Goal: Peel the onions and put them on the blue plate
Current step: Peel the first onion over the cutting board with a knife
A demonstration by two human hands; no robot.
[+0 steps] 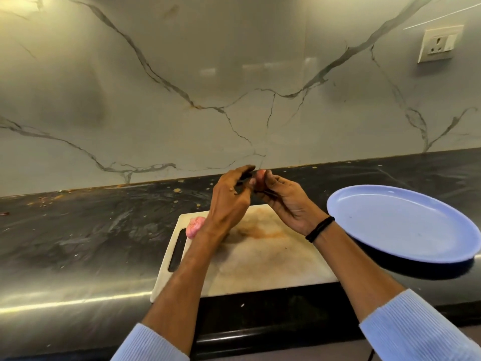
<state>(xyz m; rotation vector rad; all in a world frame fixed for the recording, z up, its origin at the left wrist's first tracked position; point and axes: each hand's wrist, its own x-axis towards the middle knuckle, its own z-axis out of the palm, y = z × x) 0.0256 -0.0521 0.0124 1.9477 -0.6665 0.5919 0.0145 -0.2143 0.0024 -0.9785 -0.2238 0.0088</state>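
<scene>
A small reddish onion (260, 179) is held up above the far edge of the white cutting board (260, 259). My right hand (285, 201) grips it from the right, thumb over its top. My left hand (231, 196) meets it from the left, fingertips curled and pinching at its skin. A second pink onion (194, 226) lies on the board's left side beside the handle slot, partly hidden by my left wrist. The blue plate (406, 225) sits to the right of the board with nothing on it.
The board lies on a dark stone counter (91, 230) with scattered peel bits along the back. A marble backsplash rises behind, with a wall socket (440, 44) at upper right. The counter's front edge runs just below the board.
</scene>
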